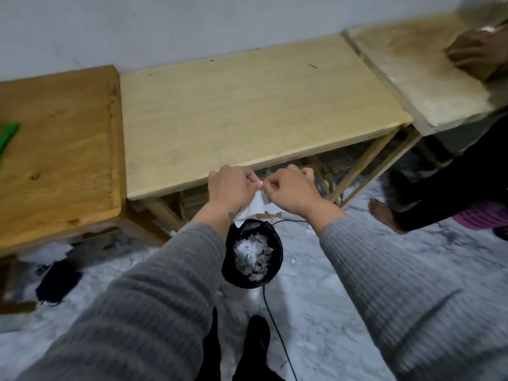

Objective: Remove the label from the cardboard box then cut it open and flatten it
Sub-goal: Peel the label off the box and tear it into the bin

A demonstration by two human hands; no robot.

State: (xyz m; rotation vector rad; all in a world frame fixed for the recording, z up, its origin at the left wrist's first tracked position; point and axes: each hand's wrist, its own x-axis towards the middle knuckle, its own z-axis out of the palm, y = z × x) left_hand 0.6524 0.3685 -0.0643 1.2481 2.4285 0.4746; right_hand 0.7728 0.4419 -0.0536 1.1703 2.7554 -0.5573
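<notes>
A white paper label (257, 204) hangs between my two hands, just in front of the pale wooden table's near edge. My left hand (231, 188) and my right hand (288, 189) both pinch its top edge, fingertips almost touching. Directly below stands a small bin lined with a black bag (252, 254), holding several torn white paper scraps. A brown cardboard box (467, 55) lies on the far right table under another person's hand. No cutting tool is visible.
Three wooden tables stand side by side against a grey wall: a darker one (55, 149) at left with a green object (8, 136), a pale one (247, 111) in the middle, a worn one (412, 78) at right. Another person's bare foot (383, 213) and a black cable (275, 325) are on the floor.
</notes>
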